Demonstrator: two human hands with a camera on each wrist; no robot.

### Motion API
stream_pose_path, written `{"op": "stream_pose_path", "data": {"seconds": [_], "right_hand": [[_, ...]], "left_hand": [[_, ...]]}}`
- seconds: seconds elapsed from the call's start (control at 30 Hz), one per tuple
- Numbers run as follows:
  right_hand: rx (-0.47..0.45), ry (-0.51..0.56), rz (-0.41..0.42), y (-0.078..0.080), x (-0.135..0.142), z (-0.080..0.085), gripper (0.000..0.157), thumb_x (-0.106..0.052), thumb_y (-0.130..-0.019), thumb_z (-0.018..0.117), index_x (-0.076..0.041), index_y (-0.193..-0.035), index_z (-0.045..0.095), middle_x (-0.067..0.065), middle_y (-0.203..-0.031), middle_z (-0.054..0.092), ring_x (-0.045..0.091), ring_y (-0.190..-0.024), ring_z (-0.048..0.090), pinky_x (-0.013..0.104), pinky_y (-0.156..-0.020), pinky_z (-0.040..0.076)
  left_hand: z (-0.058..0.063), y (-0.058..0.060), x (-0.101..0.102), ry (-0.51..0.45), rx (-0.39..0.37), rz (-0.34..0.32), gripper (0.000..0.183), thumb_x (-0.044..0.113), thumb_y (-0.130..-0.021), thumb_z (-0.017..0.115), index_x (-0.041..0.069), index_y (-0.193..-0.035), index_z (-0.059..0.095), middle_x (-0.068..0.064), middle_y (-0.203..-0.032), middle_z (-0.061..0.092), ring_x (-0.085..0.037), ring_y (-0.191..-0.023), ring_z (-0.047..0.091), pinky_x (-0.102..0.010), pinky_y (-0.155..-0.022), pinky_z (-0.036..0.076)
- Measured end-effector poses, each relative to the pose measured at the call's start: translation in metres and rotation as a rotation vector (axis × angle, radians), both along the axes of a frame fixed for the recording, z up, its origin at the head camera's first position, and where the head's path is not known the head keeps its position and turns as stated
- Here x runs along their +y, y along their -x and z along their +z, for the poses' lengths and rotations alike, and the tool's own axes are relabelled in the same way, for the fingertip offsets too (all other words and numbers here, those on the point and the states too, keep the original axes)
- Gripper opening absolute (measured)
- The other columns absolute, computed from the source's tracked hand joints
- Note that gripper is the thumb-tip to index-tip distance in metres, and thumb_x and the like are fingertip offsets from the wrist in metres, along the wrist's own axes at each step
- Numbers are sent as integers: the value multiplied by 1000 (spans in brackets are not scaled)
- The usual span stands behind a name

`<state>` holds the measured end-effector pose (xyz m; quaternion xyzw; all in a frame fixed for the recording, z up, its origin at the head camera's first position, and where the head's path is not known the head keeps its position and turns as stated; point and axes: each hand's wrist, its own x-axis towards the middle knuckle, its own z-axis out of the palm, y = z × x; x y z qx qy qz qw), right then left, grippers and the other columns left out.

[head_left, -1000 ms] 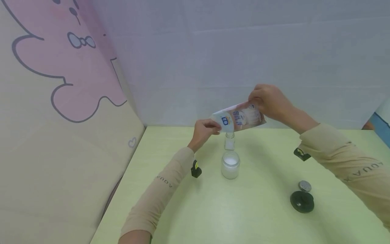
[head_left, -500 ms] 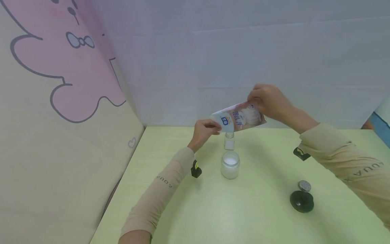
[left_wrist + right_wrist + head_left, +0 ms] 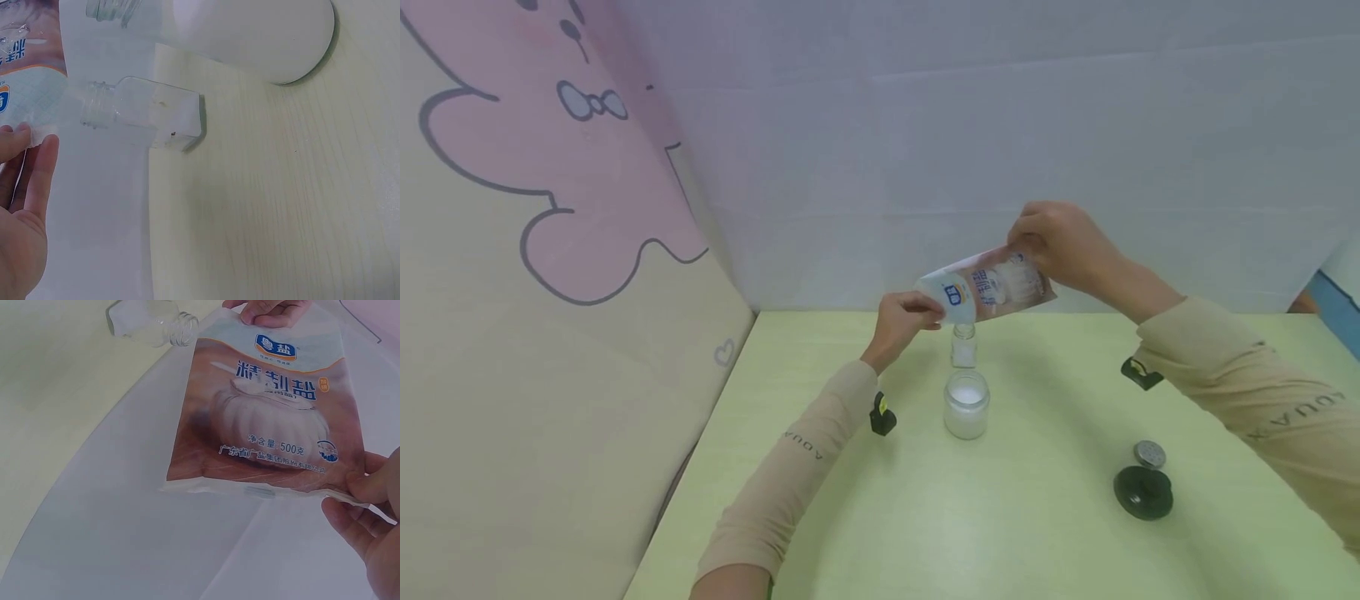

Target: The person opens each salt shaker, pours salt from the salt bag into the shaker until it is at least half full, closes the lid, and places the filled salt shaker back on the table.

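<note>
A pink-brown and pale blue bag of salt (image 3: 1000, 287) is tilted in the air, its pale end low and its far end raised. My left hand (image 3: 902, 325) pinches the lower corner between thumb and fingers. At the upper corner, my right hand (image 3: 1063, 242) pinches the bag's edge. Right under the low end stands a small clear glass bottle (image 3: 964, 348), without a cap and with white contents. In the left wrist view the bag's corner lies close to the bottle's mouth (image 3: 97, 103); whether salt is flowing cannot be made out.
A wider glass jar (image 3: 966, 408), holding white contents, stands uncovered in front of the bottle. To the right lie a perforated metal cap (image 3: 1150, 454) and a round black lid (image 3: 1142, 493). A grey-white sheet (image 3: 880, 167) hangs behind the pale table (image 3: 1000, 533).
The right hand has risen very slightly with the bag's upper end. Printing on the bag looks a little shifted. The left hand, bottle and jar stay nearly where they were.
</note>
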<state>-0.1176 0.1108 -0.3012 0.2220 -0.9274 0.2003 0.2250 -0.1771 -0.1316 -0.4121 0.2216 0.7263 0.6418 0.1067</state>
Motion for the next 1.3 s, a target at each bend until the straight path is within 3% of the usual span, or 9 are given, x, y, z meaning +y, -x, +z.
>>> {"op": "stream_pose_path", "data": {"seconds": [1.3], "right_hand": [[21, -4, 29, 8, 3, 4, 12, 11, -82, 63, 3, -83, 71, 12, -78, 62, 27, -73, 56, 40, -63, 51]], "left_hand": [[3, 3, 4, 0, -20, 24, 11, -8, -84, 64, -13, -93, 66, -20, -102, 67, -26, -88, 68, -35, -77, 57]]}}
